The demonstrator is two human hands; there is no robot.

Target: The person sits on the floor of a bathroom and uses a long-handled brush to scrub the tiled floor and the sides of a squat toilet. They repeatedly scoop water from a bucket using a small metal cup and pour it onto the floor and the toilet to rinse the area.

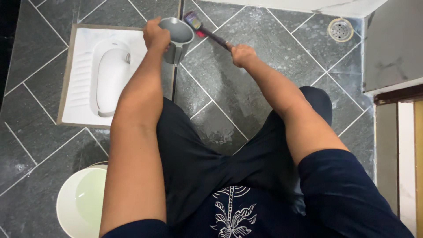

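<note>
Left hand clamped around the rim and handle of a grey plastic mug, tilted, mouth turned toward the camera, held over the seam between the squat toilet pan and the dark tiles. Right hand closed on the dark handle of a scrubbing brush, its head angled up and left, close behind the mug's rim; touching it or only near, hard to tell from this angle. Both hands well apart from each other, arms stretched forward from a crouch.

Edges: white pan set flush in the floor at left, framed by a pale border; a white ledge along the top edge; a grey wall rising at right, with a brown door frame below it. Open grey tiled floor between the two arms and out toward the round metal drain in the top right corner, wet and streaked pale in places. Less room at lower left, where a white bucket with greenish water sits just beside the left forearm.

Count: one mug, one brush, one pan, one drain, one bucket, two hands. Dark shorts and a dark shirt with a white palm print filling the lower middle.
</note>
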